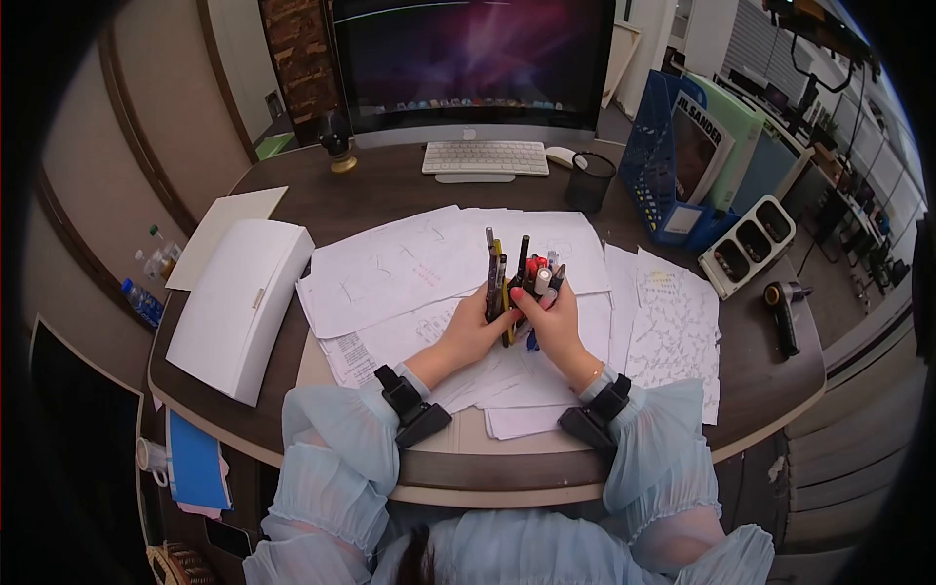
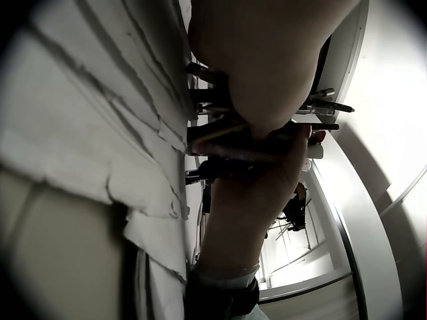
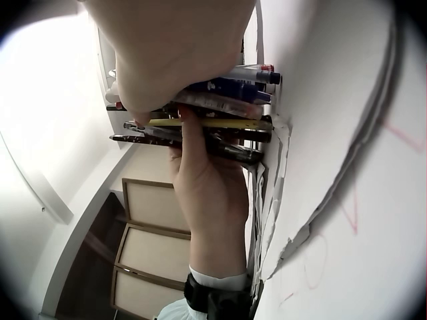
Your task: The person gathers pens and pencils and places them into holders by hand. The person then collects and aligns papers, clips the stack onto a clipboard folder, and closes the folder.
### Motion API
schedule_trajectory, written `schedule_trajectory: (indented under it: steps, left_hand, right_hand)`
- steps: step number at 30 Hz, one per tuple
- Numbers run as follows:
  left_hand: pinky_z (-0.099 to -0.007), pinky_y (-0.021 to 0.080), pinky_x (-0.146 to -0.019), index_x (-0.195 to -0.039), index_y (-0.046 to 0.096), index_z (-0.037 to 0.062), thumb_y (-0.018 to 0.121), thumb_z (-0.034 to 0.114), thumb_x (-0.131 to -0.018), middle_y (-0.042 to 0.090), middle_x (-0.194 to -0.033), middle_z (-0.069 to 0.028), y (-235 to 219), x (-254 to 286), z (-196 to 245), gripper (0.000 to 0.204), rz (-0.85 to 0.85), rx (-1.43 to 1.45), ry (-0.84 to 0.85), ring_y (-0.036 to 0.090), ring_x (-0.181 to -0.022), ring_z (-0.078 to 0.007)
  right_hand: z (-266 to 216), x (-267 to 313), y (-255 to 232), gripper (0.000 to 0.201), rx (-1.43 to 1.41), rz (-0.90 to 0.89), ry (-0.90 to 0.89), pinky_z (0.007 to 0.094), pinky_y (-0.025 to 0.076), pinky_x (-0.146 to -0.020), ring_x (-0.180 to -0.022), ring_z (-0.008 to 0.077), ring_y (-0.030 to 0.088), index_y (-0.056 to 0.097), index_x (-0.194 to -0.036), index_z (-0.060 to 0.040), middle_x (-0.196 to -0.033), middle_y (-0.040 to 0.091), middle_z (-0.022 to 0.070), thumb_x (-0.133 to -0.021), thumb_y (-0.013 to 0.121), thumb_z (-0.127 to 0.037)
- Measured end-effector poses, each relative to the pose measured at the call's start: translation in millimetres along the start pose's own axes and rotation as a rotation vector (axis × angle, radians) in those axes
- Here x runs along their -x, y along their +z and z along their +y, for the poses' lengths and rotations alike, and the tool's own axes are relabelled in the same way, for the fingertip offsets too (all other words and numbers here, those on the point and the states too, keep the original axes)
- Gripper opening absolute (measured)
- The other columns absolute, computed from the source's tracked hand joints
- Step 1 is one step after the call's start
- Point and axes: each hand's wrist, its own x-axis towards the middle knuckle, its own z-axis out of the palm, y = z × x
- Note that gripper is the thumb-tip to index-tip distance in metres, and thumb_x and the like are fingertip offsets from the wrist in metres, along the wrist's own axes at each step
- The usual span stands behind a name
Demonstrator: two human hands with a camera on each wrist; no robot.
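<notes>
Both hands grip a bundle of pens and pencils [image 1: 525,258] upright over the sheets of paper [image 1: 390,263], in the middle of the desk. My left hand [image 1: 468,330] wraps the bundle from the left, and my right hand [image 1: 556,330] from the right, thumbs meeting at the front. In the right wrist view, a yellow pencil [image 3: 220,124], a blue pen [image 3: 230,88] and several dark pens lie between the palms. Their lower ends are right at the paper. In the left wrist view the bundle is dark and partly hidden by the fingers.
Behind the papers stand a black mesh pen cup [image 1: 589,183], a keyboard [image 1: 486,158] and a monitor [image 1: 468,68]. A white box [image 1: 244,302] lies at left. On the right are a blue file rack [image 1: 648,146], a white three-compartment organizer [image 1: 749,246] and a black-handled tool [image 1: 783,317].
</notes>
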Motion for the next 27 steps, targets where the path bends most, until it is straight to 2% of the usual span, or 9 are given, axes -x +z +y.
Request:
schedule_trajectory:
  steps: [2,5,14,18,19,22,24,26,27]
  left_hand:
    - [-0.0259,0.044,-0.064,-0.105,0.046,-0.0008,0.058,0.013,-0.079,0.06,-0.082,-0.0115,4,0,-2,0.032,0.055,0.111,0.05,0.057,-0.072,-0.0148]
    - [-0.0243,0.043,-0.062,-0.102,0.048,-0.001,0.059,0.014,-0.079,0.058,-0.077,-0.0067,6,0,0,0.03,0.143,0.14,0.02,0.052,-0.067,-0.0099]
    - [-0.0198,0.037,-0.056,-0.098,0.051,0.0007,0.062,0.018,-0.078,0.052,-0.071,0.001,6,-1,-3,0.028,0.252,0.232,0.004,0.044,-0.062,-0.0047]
    - [-0.0198,0.038,-0.058,-0.097,0.05,0.0001,0.063,0.011,-0.077,0.051,-0.073,0.0018,6,-1,0,0.027,0.217,0.326,-0.022,0.045,-0.064,-0.0043]
    - [-0.0198,0.037,-0.057,-0.095,0.05,0.0007,0.064,0.011,-0.076,0.05,-0.072,0.0021,5,-1,-2,0.026,0.201,0.291,-0.032,0.044,-0.063,-0.0043]
    - [-0.0198,0.036,-0.055,-0.092,0.05,0.0018,0.066,0.01,-0.074,0.049,-0.07,0.0025,5,-1,-4,0.026,0.188,0.302,-0.029,0.043,-0.061,-0.0041]
    - [-0.0197,0.036,-0.055,-0.091,0.05,0.0023,0.066,0.01,-0.073,0.048,-0.069,0.0026,7,-1,-1,0.026,0.19,0.353,-0.012,0.042,-0.061,-0.004]
    - [-0.0193,0.034,-0.054,-0.086,0.051,0.0038,0.066,0.012,-0.073,0.047,-0.065,0.0029,7,1,10,0.022,0.179,0.355,-0.085,0.042,-0.06,-0.004]
    - [-0.0193,0.034,-0.054,-0.086,0.051,0.0038,0.066,0.012,-0.073,0.047,-0.065,0.0029,9,2,10,0.022,0.182,0.363,-0.075,0.042,-0.06,-0.004]
  right_hand:
    - [0,0,1,0.031,0.009,0.013,-0.008,0.0217,0.043,-0.065,-0.074,0.0084,0.049,0.046,-0.1,0.0002,-0.083,0.053,0.0029,-0.076,0.063,-0.011]
    - [3,0,-1,0.029,-0.123,0.082,0.066,0.0211,0.043,-0.064,-0.072,0.0073,0.05,0.046,-0.1,0.0007,-0.083,0.054,0.003,-0.077,0.06,-0.009]
    - [-12,-7,-5,0.028,-0.084,0.133,-0.027,0.0224,0.044,-0.065,-0.073,0.0083,0.05,0.044,-0.098,-0.0014,-0.084,0.053,0.0036,-0.075,0.06,-0.004]
    - [-2,-13,-6,0.033,-0.105,0.123,-0.107,0.0224,0.043,-0.067,-0.076,0.0091,0.05,0.041,-0.101,-0.003,-0.084,0.052,0.0036,-0.074,0.061,-0.002]
    - [-6,-12,-6,0.035,-0.124,0.113,-0.043,0.0213,0.042,-0.068,-0.077,0.009,0.049,0.039,-0.102,-0.0039,-0.084,0.051,0.0035,-0.074,0.06,-0.001]
    - [-10,-11,-4,0.035,-0.161,0.077,-0.038,0.0203,0.042,-0.066,-0.074,0.0084,0.049,0.039,-0.102,-0.004,-0.081,0.051,0.0033,-0.074,0.06,0.0]
    - [-14,-9,-3,0.034,-0.058,0.048,-0.03,0.0201,0.041,-0.064,-0.071,0.0083,0.049,0.039,-0.101,-0.0039,-0.08,0.05,0.0031,-0.074,0.059,0.001]
    - [-20,-11,-5,0.034,0.048,0.018,-0.026,0.0199,0.041,-0.061,-0.068,0.0083,0.048,0.04,-0.101,-0.0038,-0.078,0.05,0.0029,-0.074,0.058,0.002]
    - [-23,-14,-8,0.033,0.022,0.078,-0.046,0.02,0.041,-0.059,-0.066,0.0082,0.048,0.04,-0.101,-0.0036,-0.076,0.05,0.0027,-0.073,0.058,0.003]
